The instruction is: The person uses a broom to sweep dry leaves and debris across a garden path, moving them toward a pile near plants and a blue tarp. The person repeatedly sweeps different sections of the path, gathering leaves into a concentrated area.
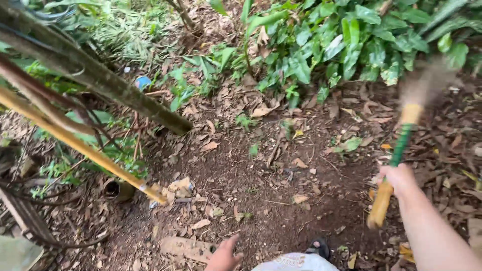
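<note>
Right hand [399, 179] grips broom [396, 165] mid-handle, bristles blurred over dry leaves [371, 108]. Left hand [224, 256] free, fingers loosely spread, near knee. Judgement: short low strokes, keep grip firm, avoid bamboo pole [75, 143].

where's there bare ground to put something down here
Barest is the dark soil patch between the yellow pole's tip and the right hand gripping the broom. Scattered dry leaves ring it. Crowded: leaning poles and roots on the left, leafy plants along the top.

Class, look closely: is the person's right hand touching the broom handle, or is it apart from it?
Touching. The head view shows the right hand closed around the broom handle, which passes through the fist.
</note>
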